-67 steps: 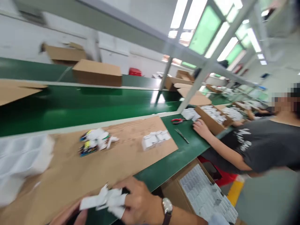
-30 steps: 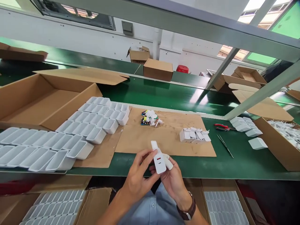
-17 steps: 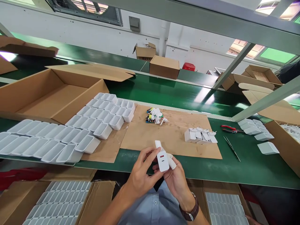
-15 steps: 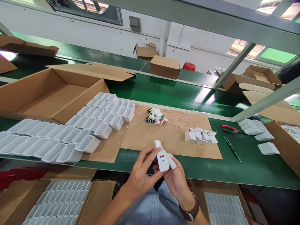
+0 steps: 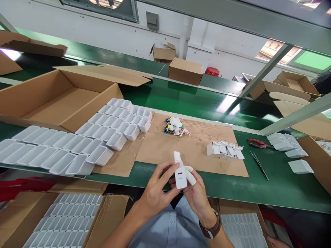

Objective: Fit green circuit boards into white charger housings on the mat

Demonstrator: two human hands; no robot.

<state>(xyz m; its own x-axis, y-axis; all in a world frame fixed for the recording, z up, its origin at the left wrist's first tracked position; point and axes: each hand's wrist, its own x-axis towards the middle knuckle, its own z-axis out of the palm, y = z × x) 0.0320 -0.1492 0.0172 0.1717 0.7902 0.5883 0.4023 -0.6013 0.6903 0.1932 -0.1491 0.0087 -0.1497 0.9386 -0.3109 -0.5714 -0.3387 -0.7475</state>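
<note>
A white USB charger (image 5: 180,179), with a red port and a dark slot on its end face, is held between my two hands above the bench's front edge. My left hand (image 5: 156,186) pinches it from the left, fingertips on its upper part and thumb low on its side. From the right, my right hand (image 5: 198,198) supports it, with white covers on its fingers; some fingertips are hidden behind the charger. A narrow white piece (image 5: 177,156) sticks up beyond the charger; whether it is joined cannot be made out.
Rows of white housings (image 5: 59,148) stand left beside an open carton (image 5: 77,103). Circuit boards with white parts (image 5: 173,126) lie on cardboard (image 5: 155,148). A housing filled with white pieces (image 5: 224,150), red-handled pliers (image 5: 258,143) and tweezers (image 5: 259,165) lie right.
The view has shifted slightly, so the bench things appear a little further right. Both hands keep hold of the charger, which looks slightly more upright.
</note>
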